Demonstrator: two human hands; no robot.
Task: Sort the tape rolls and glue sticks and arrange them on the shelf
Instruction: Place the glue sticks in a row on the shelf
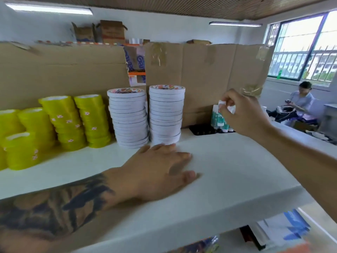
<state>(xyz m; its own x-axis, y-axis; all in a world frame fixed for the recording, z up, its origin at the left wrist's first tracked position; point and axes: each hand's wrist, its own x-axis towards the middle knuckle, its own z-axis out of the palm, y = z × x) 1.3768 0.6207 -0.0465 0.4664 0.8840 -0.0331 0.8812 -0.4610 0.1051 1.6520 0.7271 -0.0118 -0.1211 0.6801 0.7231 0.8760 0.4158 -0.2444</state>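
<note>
left hand (160, 170): flat on the white shelf (228, 170), palm down, fingers straight and spread, gripping nothing. Fingertips just short of the base of the nearer white tape stack.
right hand (244, 114): raised above the shelf's back right, fingers curled, pinching a small white item (227, 105) at the tips. Too blurred to name; looks like a cap or the white top of a glue stick.
glue sticks (219, 121): teal-and-white, upright in a black tray (202, 130), directly below and just left of the right hand's fingertips, against the cardboard backing.
white tape stacks: two tall columns of thin white rolls, side by side, just beyond the left hand. Left column (128, 117) leans slightly; right column (166, 114) stands straighter, its base nearly at the left fingertips.
yellow tape rolls (73, 121): several stacks, well to the left of the left hand, some tilted, running off the left edge.
cardboard (209, 79): flattened sheets standing along the shelf's back, behind both hands.
lower shelf: blue-and-white packets (286, 229) under the right forearm, blurred.
background: a seated person (299, 101) past the right hand, by a window (300, 46).
</note>
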